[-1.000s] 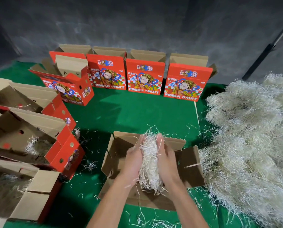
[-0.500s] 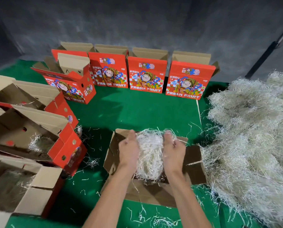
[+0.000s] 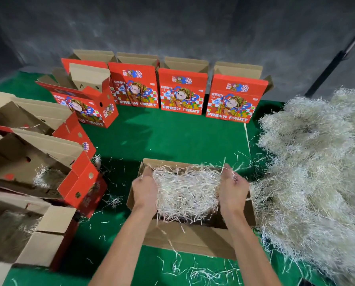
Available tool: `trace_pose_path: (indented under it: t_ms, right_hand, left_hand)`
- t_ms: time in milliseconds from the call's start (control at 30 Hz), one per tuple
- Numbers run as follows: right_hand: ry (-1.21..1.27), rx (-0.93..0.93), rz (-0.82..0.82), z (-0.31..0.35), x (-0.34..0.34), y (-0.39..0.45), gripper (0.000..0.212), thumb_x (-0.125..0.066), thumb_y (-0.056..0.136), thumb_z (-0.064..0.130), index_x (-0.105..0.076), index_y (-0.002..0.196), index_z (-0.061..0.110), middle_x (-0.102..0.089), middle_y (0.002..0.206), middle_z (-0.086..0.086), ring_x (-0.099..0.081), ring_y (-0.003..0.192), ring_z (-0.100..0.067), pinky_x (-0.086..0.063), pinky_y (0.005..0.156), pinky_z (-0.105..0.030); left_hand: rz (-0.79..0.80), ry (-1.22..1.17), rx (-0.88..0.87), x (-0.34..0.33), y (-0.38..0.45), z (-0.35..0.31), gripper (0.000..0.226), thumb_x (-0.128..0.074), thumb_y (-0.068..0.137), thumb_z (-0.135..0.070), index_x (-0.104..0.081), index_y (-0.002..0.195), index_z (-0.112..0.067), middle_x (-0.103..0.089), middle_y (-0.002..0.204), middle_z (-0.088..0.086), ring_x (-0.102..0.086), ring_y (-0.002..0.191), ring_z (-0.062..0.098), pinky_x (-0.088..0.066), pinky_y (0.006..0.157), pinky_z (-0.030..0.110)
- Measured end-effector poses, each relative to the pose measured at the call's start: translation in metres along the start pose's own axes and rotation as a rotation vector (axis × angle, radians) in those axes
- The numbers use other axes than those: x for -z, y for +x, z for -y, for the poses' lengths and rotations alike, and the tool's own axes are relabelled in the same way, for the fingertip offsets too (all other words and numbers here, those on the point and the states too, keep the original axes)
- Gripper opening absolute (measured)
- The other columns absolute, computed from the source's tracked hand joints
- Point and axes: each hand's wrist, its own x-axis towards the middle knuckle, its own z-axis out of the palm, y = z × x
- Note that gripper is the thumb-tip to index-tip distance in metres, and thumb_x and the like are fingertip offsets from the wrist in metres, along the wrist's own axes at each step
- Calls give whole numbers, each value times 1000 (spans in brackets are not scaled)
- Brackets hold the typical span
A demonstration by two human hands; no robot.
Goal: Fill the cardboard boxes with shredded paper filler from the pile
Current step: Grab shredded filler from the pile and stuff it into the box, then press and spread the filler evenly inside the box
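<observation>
Here, left to right:

Side boxes: open cartons along the left; at least two hold pale filler.

Left hand: fingers curled into the left end of the wad.

Shredded paper wad: stretched between both hands, long axis running left to right, hanging over the mouth of the open box directly below; strands trail down into it.

Right hand: fingers curled into the right end of the wad; probably the nearer hand to the pile.

Coming move: likely lowering the wad straight down; both hands sit about equally near the box.

Back row: red cartons standing upright with flaps up, printed "FRESH FRUIT"; smaller print unreadable.

Pile: big heap just beside the box's right wall.
</observation>
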Motion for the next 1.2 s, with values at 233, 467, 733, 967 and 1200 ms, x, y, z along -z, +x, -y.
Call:
trace_pose_path:
  t_ms: [233,467,733,967,1200]
  right_hand:
    - [-46,60,-60,-5,15,-3,57,-48,93,66,-45,62,18,-36,43,3,-26,37,-12,-25,35,-20]
    - [-138,46,28,-13,32,-7,63,-43,92,67,-48,66,10,-41,46,0,-30,40,-18,-30,38,-24]
    - [-578,-72,544,-10,39,-13,51,-58,97,43,-43,142,25,-64,125,-3,-66,106,-23,-48,92,-28]
    - [-715,113,528,-8,25,-1,16,-59,98,14,-71,106,20,-68,96,10,-64,81,0,-42,62,-5]
    - [-1216,174,909,-24,-37,26,13,-55,91,3,-63,87,12,-63,86,-4,-60,71,-17,-43,60,-26]
  left_hand:
    - [49,221,12,17,-2,4,47,-36,92,-73,-55,93,-30,-58,85,-1,-53,70,16,-39,64,33]
    - [97,467,-81,31,7,8,54,-40,93,-69,-59,115,-23,-56,74,-11,-51,66,9,-39,63,29]
    - [319,724,-207,32,-9,10,33,-38,104,-45,-46,134,-35,-53,138,-4,-60,96,8,-50,79,26]
    - [448,1052,-326,26,-2,10,22,-52,101,-22,-59,118,-33,-54,109,-16,-60,62,-1,-45,53,13]
    - [740,1474,-349,-24,21,16,11,-51,92,-4,-55,93,-15,-59,91,2,-60,83,20,-42,68,32]
